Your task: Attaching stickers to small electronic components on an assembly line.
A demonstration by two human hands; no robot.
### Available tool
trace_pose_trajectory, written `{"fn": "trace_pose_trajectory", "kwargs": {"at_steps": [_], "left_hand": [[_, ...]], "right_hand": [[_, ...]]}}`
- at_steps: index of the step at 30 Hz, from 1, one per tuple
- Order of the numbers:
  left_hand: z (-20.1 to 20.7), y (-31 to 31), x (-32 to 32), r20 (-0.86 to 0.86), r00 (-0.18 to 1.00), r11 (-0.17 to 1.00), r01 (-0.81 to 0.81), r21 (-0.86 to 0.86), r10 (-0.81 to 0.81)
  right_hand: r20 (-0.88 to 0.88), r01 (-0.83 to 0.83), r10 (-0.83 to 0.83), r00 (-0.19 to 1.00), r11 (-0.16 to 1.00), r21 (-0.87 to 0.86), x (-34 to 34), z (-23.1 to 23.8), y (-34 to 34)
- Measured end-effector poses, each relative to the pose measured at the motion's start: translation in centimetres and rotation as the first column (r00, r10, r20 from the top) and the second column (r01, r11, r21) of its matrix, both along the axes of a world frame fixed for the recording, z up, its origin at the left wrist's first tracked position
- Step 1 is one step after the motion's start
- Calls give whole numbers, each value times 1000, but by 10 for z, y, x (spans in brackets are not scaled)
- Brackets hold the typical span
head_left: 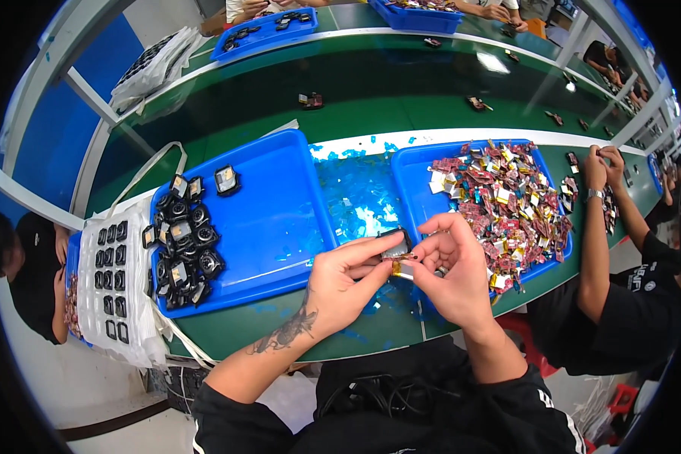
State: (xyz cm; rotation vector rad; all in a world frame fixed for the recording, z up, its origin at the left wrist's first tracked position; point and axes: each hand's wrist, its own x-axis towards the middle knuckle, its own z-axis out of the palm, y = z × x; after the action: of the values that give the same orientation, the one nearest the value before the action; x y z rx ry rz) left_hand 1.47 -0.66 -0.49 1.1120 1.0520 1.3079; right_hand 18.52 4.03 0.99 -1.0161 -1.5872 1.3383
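Observation:
Between the two trays, my left hand (pixel 340 284) grips a small black plastic housing (pixel 395 242) with thumb and fingers. My right hand (pixel 461 276) meets it there, its thumb and index finger pinching a small circuit board (pixel 401 258) with a whitish and yellow battery-like piece at the housing's lower edge. My fingertips partly hide where the two parts meet. To the left, a blue tray (pixel 280 204) holds a heap of black housings (pixel 181 234). To the right, another blue tray (pixel 410 181) holds a large pile of red circuit boards (pixel 507 204) with white and yellow pieces.
Blue film scraps (pixel 356 189) litter the bench between the trays. White sheets with black housings (pixel 110 257) stand at the left. Beyond a pale rail, a green conveyor (pixel 386 91) carries scattered assemblies (pixel 310 100). A co-worker's arms (pixel 598 204) are close at the right.

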Motion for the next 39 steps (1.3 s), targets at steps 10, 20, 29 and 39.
{"fn": "trace_pose_trajectory", "kwargs": {"at_steps": [10, 20, 29, 39], "left_hand": [[-1, 0, 1, -83, 995, 994, -54, 100, 62], [0, -1, -2, -30, 998, 994, -49, 101, 52], [3, 2, -2, 161, 985, 998, -50, -50, 57], [1, 3, -8, 279, 959, 999, -33, -39, 42]], "right_hand": [[26, -47, 48, 999, 998, -35, 0, -5, 6], [-83, -97, 88, 993, 988, -118, -7, 1, 6], [-65, -98, 90, 994, 986, -135, -10, 3, 8], [-115, -152, 135, 984, 975, -163, -22, 9, 14]]}}
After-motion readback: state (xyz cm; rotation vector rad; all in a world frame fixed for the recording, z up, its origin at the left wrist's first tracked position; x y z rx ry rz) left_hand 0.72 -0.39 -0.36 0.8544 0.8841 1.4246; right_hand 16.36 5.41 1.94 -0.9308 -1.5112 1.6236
